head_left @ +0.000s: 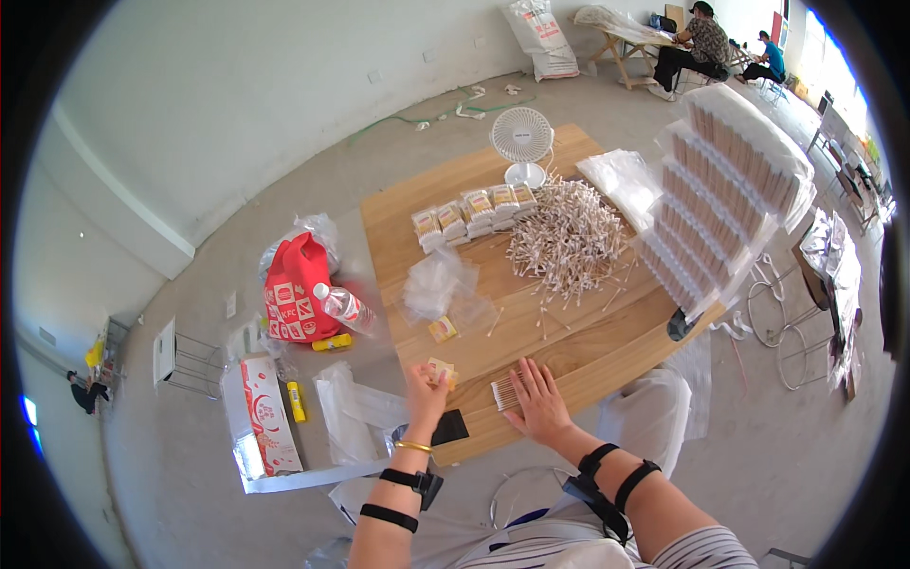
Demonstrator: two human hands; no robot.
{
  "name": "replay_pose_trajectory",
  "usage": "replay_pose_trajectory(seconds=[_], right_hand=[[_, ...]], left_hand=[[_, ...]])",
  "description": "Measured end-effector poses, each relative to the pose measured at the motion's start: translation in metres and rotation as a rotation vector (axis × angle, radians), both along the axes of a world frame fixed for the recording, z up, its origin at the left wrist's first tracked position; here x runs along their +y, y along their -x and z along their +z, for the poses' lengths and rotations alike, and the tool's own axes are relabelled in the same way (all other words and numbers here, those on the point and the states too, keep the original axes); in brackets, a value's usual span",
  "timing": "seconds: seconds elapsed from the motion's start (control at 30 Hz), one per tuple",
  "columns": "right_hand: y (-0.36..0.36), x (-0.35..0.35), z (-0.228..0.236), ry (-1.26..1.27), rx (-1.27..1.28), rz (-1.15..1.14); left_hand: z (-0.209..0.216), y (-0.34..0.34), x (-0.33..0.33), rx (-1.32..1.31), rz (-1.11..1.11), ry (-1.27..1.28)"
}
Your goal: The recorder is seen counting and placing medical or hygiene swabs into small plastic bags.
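Observation:
My left hand (425, 396) is over the table's near edge, its fingers pinching a small yellow-and-white card (442, 371). My right hand (543, 400) lies flat on the wood, fingers stretched out, covering part of a neat row of cotton swabs (502, 394). Just beyond my left hand, another yellow card (442, 328) rests beside a pile of clear plastic bags (434, 284). A large loose heap of cotton swabs (569, 235) spreads over the middle of the table, with a few strays nearer me. Packed bags of swabs with yellow cards (477, 211) stand in a row behind.
A white fan (522, 142) stands at the table's (398, 204) back. Stacked swab bundles in plastic (711, 190) rise at the right. On the left are a red bag (301, 289), a water bottle (343, 308), yellow glue sticks (297, 402) and a box (268, 417). Other people sit farther off.

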State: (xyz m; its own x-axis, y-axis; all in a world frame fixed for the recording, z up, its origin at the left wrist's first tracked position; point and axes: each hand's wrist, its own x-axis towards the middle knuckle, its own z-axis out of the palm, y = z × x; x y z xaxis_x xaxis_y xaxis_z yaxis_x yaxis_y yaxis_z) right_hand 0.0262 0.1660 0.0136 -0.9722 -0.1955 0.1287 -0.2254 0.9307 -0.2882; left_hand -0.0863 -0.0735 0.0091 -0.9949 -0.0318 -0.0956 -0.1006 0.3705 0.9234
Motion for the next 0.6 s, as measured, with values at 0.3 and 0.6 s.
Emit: replay_pose_trajectory(seconds=[0.3, 0.6], right_hand=[[-0.002, 0.001, -0.004, 0.012, 0.051, -0.025], [-0.003, 0.001, -0.003, 0.036, 0.056, -0.046]], left_hand=[[-0.004, -0.017, 0.03, -0.064, -0.389, 0.102], [-0.001, -0.009, 0.068, -0.047, -0.464, 0.36]])
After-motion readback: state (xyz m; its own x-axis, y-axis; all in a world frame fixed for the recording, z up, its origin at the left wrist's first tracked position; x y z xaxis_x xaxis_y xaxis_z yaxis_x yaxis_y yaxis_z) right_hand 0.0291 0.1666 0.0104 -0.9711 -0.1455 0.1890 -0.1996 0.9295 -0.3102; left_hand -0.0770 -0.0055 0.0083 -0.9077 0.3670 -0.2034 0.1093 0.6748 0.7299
